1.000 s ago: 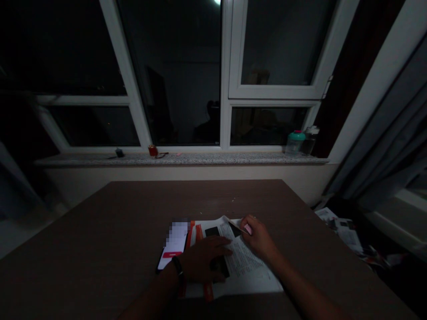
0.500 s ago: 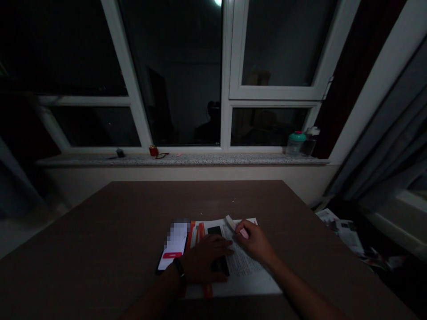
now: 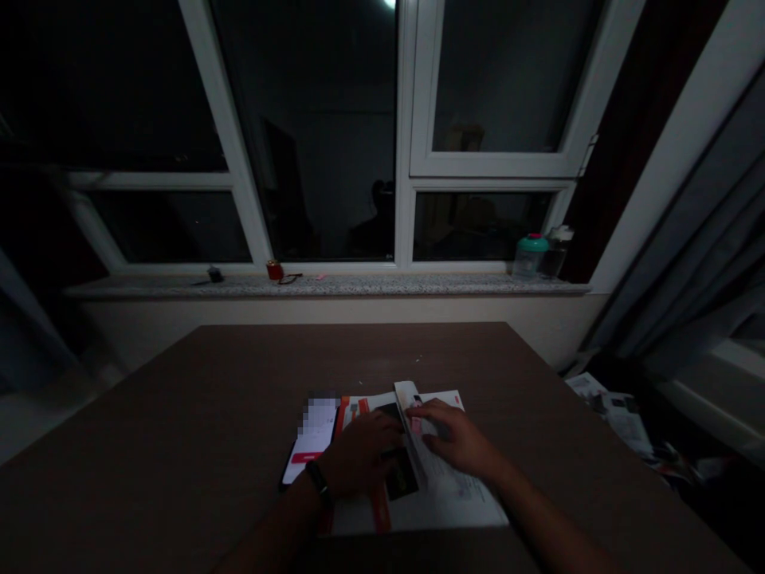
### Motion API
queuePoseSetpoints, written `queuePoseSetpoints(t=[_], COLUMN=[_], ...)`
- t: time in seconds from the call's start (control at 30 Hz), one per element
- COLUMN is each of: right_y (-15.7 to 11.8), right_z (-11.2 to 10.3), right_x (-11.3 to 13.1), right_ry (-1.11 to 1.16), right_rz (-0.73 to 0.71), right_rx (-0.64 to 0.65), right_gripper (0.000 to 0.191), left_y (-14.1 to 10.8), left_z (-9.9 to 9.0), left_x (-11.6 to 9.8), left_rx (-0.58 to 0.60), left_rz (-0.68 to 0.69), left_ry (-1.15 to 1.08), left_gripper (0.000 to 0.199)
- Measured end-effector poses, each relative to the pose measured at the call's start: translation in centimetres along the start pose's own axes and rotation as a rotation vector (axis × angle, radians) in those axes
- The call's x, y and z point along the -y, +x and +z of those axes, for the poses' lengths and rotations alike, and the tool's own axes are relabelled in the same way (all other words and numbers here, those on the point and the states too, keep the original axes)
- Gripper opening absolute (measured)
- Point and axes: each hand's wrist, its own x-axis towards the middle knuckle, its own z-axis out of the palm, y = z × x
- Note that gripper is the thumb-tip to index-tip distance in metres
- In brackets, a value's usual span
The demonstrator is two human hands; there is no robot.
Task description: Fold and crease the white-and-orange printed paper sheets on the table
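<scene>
A printed paper sheet (image 3: 439, 510) with orange bands and dark pictures lies on the table in front of me. Its narrow strip (image 3: 405, 388) stands out at the top, apparently a folded-over part. My left hand (image 3: 367, 450), with a dark band on the wrist, rests on the sheet's left half with fingers spread loosely. Over the right half, my right hand (image 3: 451, 434) has its index finger stretched across a small pink object (image 3: 416, 424) on the strip, thumb apart. The pink object's kind is unclear in the dim light.
A phone (image 3: 311, 434) with a lit screen lies left of the sheet on the brown table (image 3: 251, 383). On the windowsill (image 3: 370, 285) stand a small red jar (image 3: 275, 270), a green-lidded bottle (image 3: 531, 257) and a clear bottle (image 3: 557, 253). Papers (image 3: 621, 418) are piled at right.
My right hand has loosened from its closed grip on the pink object, its fingers now stretched out. The strip looks wider and flatter. My left hand has shifted slightly left and up.
</scene>
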Motion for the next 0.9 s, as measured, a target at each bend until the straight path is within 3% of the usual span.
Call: queuePoseSetpoints(t=[0.1,0.17,0.37,0.53,0.67,0.9], right_y=[0.0,0.0,-0.2,0.0,0.2,-0.1], right_z=[0.3,0.5,1.1,1.9,2.4,0.9], right_x=[0.1,0.1,-0.1,0.2,0.4,-0.5], right_ry=[-0.042,-0.059,-0.102,-0.129,-0.148,-0.194], right_rz=[-0.028,-0.040,-0.060,-0.063,-0.074,-0.035], right_rx=[0.005,-0.005,0.009,-0.033,-0.037,-0.091], right_gripper=[0.052,0.053,0.065,0.067,0.063,0.049], left_y=[0.1,0.0,-0.2,-0.2,-0.1,-0.3], left_z=[-0.1,0.0,0.6,0.9,1.4,2.1], left_x=[0.2,0.4,0.7,0.4,0.4,1.3], left_rx=[-0.103,-0.144,-0.131,-0.107,-0.124,-0.097], left_rz=[-0.151,-0.226,-0.335,-0.242,-0.185,-0.240], left_ry=[0.060,0.069,-0.013,-0.097,-0.042,0.129], left_gripper=[0.017,0.019,0.059,0.054,0.047,0.058])
